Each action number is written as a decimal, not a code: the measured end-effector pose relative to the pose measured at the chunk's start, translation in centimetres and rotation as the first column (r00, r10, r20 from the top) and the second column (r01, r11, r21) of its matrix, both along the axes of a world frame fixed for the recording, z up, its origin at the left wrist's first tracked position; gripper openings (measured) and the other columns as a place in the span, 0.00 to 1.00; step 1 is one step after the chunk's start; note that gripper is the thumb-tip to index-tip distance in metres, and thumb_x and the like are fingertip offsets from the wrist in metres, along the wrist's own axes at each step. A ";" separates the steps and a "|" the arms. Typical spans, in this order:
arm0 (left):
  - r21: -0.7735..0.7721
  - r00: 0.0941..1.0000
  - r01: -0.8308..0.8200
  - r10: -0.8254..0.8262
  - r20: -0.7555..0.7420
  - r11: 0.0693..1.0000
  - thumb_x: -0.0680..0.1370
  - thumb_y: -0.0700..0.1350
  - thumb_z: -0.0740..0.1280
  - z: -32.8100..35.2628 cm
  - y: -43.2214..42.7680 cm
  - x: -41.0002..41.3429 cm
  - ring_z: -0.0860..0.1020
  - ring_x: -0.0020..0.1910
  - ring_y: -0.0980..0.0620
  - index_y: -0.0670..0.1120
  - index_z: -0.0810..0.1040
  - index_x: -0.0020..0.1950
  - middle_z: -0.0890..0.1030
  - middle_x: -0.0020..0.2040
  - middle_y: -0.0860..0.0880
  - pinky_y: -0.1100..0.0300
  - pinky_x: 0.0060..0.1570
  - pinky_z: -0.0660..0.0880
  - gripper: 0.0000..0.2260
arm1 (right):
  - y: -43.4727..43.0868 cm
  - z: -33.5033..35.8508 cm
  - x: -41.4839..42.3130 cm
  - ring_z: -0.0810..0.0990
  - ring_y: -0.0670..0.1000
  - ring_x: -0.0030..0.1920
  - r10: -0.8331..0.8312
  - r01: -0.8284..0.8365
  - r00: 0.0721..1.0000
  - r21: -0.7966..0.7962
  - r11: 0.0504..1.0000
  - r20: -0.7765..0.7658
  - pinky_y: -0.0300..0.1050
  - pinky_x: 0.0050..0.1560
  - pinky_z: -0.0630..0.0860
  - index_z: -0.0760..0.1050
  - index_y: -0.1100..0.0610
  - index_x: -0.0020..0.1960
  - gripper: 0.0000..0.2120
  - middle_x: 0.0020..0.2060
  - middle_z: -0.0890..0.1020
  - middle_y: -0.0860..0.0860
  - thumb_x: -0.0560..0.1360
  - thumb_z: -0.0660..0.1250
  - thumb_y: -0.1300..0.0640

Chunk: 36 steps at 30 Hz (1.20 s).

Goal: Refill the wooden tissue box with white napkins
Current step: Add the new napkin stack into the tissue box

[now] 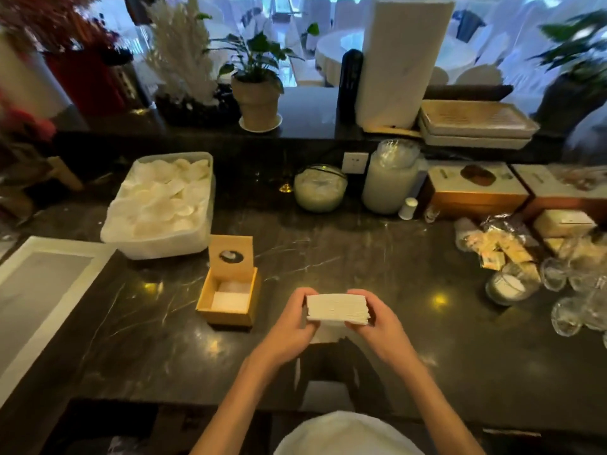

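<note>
- White napkin stack (336, 308) sits between both hands, just above the dark stone counter (361, 251), in front of the person's chest. Its long side runs left-right.
- L hand (292, 323) is clamped on the stack's left end and R hand (374, 320) on the right end, fingers curled round the edges w/ thumbs on the near side.
- Wooden box (225, 318) stands on the counter to the left of the hands and a bit further out, near but not touching. L hand is the closer one.
- Box lid (231, 257) is tipped up at the far side, so the opening faces up. A few napkins (230, 298) already lie at the bottom w/ plenty of room above, so the refill looks not yet done.
- Key relation, prob.: the stack's long side lies across the view while the box runs more front-to-back, slightly skewed. The stack likely needs a shift left plus a turn to line up w/ the opening.
- Hard to see:
  - Can't tell if the stack fits the opening flat.
  - A white bit below the stack, under the hands, is unclear: maybe a loose sheet.
  - The lid hinge is not visible.
  - Fingertips behind the stack are hidden.
</note>
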<state>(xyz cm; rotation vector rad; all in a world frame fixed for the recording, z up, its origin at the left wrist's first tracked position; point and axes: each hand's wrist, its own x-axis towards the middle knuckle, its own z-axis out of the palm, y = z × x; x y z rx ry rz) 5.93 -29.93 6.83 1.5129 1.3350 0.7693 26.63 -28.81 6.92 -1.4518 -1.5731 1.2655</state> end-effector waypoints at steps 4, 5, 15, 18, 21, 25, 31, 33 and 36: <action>-0.034 0.999 -0.021 0.022 0.026 0.999 0.79 0.44 0.67 -2.2 3.4 2.7 0.69 0.63 0.71 0.64 0.62 0.64 0.71 0.63 0.61 0.68 0.58 0.73 0.21 | 3.4 -1.6 1.7 0.74 0.38 0.62 -0.067 0.066 0.996 0.019 0.998 0.052 0.33 0.57 0.74 0.69 0.48 0.71 0.29 0.61 0.77 0.40 0.74 0.72 0.63; -0.046 0.999 -0.025 0.027 0.030 0.999 0.79 0.44 0.66 -2.9 4.0 3.2 0.68 0.64 0.71 0.66 0.62 0.63 0.70 0.63 0.63 0.69 0.57 0.72 0.22 | 3.9 -2.1 2.2 0.73 0.37 0.63 -0.080 0.080 0.995 0.009 0.997 0.052 0.34 0.57 0.74 0.68 0.47 0.72 0.30 0.62 0.76 0.40 0.74 0.71 0.64; -0.212 0.999 -0.041 0.039 -0.015 0.976 0.78 0.32 0.61 -10.3 5.8 6.7 0.68 0.70 0.53 0.56 0.60 0.69 0.67 0.67 0.48 0.57 0.70 0.69 0.26 | 5.5 -10.2 3.6 0.67 0.44 0.71 -0.069 0.077 0.996 -0.205 0.976 0.050 0.38 0.70 0.65 0.60 0.54 0.77 0.31 0.73 0.70 0.52 0.77 0.63 0.71; -0.225 0.995 -0.097 0.093 -0.028 0.970 0.75 0.27 0.61 -11.6 5.4 7.7 0.68 0.68 0.52 0.54 0.60 0.70 0.67 0.68 0.45 0.55 0.72 0.66 0.31 | 5.2 -12.0 3.6 0.65 0.42 0.70 -0.080 0.092 0.995 -0.255 0.963 0.055 0.24 0.63 0.62 0.58 0.55 0.78 0.32 0.74 0.68 0.52 0.78 0.60 0.72; -0.243 0.987 -0.155 0.162 0.011 0.958 0.74 0.25 0.59 -11.9 5.7 8.2 0.70 0.67 0.52 0.50 0.60 0.72 0.67 0.67 0.44 0.56 0.71 0.68 0.32 | 5.3 -12.6 3.7 0.62 0.43 0.74 -0.112 0.113 0.994 -0.270 0.956 0.017 0.27 0.67 0.59 0.53 0.55 0.79 0.34 0.75 0.63 0.49 0.78 0.58 0.73; -0.257 0.985 -0.154 0.169 0.037 0.954 0.72 0.24 0.59 -12.1 6.3 8.1 0.70 0.66 0.53 0.47 0.60 0.73 0.67 0.68 0.44 0.66 0.67 0.70 0.33 | 5.4 -13.2 3.0 0.58 0.44 0.76 -0.141 0.130 0.990 -0.265 0.956 -0.024 0.22 0.66 0.57 0.49 0.55 0.79 0.35 0.76 0.60 0.48 0.78 0.58 0.73; -0.231 0.982 -0.154 0.174 0.068 0.961 0.69 0.24 0.58 -12.4 6.7 7.9 0.70 0.65 0.62 0.48 0.61 0.71 0.68 0.66 0.47 0.72 0.61 0.69 0.34 | 5.4 -13.3 2.4 0.57 0.37 0.73 -0.168 0.142 0.984 -0.299 0.943 -0.063 0.19 0.62 0.58 0.47 0.49 0.80 0.41 0.75 0.58 0.43 0.77 0.61 0.74; -0.229 0.982 -0.151 0.172 0.075 0.962 0.68 0.24 0.58 -12.5 6.7 7.8 0.69 0.64 0.66 0.48 0.61 0.72 0.68 0.66 0.48 0.74 0.61 0.69 0.35 | 5.5 -13.3 2.4 0.58 0.37 0.73 -0.184 0.150 0.979 -0.310 0.939 -0.083 0.20 0.62 0.59 0.47 0.47 0.79 0.42 0.75 0.58 0.42 0.76 0.61 0.75; -0.244 0.983 -0.141 0.165 0.079 0.960 0.69 0.24 0.59 -12.5 6.6 7.8 0.69 0.64 0.67 0.50 0.60 0.73 0.68 0.66 0.51 0.74 0.60 0.69 0.36 | 5.4 -13.2 2.3 0.61 0.39 0.73 -0.183 0.143 0.978 -0.323 0.935 -0.096 0.26 0.64 0.62 0.47 0.43 0.78 0.44 0.73 0.61 0.41 0.75 0.62 0.75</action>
